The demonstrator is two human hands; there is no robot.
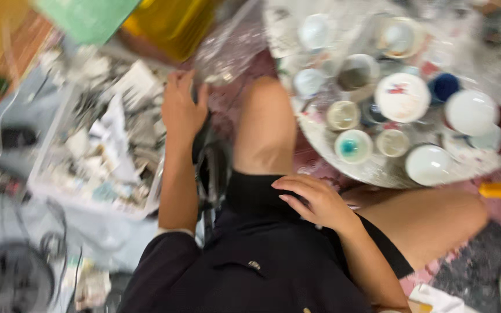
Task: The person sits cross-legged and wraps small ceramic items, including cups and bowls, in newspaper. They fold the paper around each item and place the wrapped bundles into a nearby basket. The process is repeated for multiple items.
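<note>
My right hand (pixel 314 200) lay nearest me, fingers loosely curled and holding nothing, resting on the hem of my black shorts (pixel 256 194) at the thigh. My left arm ran straight out from my dark sleeve (pixel 163 261), and my left hand (pixel 182 110) sat palm down with the fingers bent against a black object (pixel 211 162) just beside my knee; the blur kept me from telling whether I was gripping it or only pressing on it. That black thing ran lengthwise away from me, along my forearm, its far end under my hand.

To the left of that arm stood a shallow white tray (pixel 47 191) heaped with scraps of paper and small grey bits, too smeared to name one by one. Its near edge touched a pale cloth, and a round dark fan-like thing (pixel 13 278) lay near the corner closest to me.

Beyond my right knee (pixel 265 110) was a round tray (pixel 331 148) crowded with small cups and bowls: one cup (pixel 353 146) held teal colour, a blue jar (pixel 445 87) stood behind a white lid with a red mark (pixel 402 97), and several white bowls sat upside down or empty. The pieces stood touching or just beside each other, leaving little bare tray.

Farther off, crinkled clear plastic (pixel 227 49) lay between the two trays, with a yellow container (pixel 169 23) behind it.
</note>
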